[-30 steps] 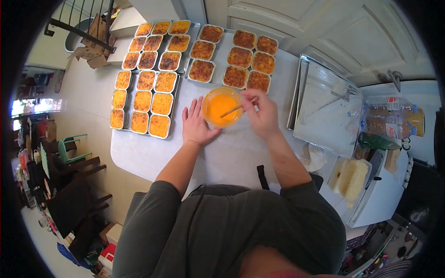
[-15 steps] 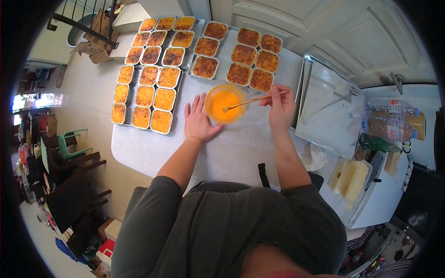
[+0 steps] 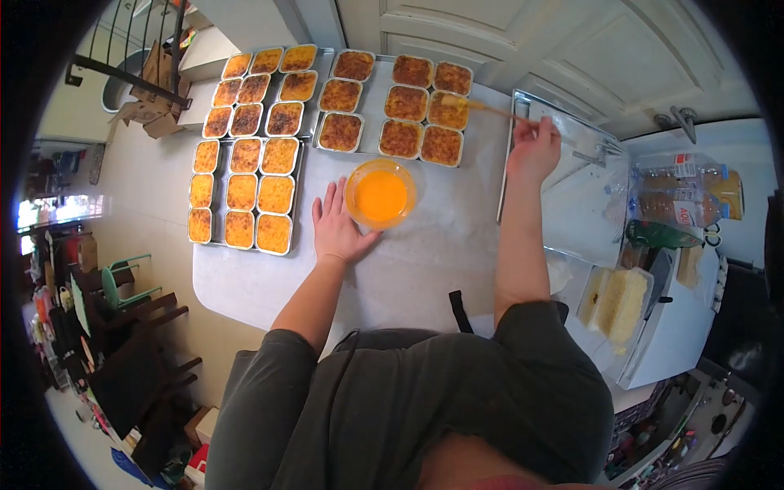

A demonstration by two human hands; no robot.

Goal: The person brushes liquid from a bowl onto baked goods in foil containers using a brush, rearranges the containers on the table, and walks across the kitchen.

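My right hand (image 3: 535,149) grips a wooden-handled brush (image 3: 498,111) near its end. The bristle end is over one of the browned dishes (image 3: 448,110) in the right-hand group; I cannot tell whether it touches. My left hand (image 3: 336,227) lies flat on the table with fingers spread, its thumb and fingers beside a clear plastic bowl (image 3: 382,194) of bright orange liquid. Square foil trays of baked food stand in rows on metal trays: deep brown ones at the right, yellower ones (image 3: 276,194) at the left.
The pale table (image 3: 245,273) has a rounded left corner. At right lie empty metal baking trays (image 3: 563,184), plastic bottles (image 3: 682,171) and a container with a yellow block (image 3: 625,306). A white door (image 3: 555,49) stands behind; chairs (image 3: 135,335) are at left.
My right hand has lifted the brush out of the orange bowl and carried it up and right over the browned dishes. My left hand stays by the bowl. The whole view has shifted slightly.
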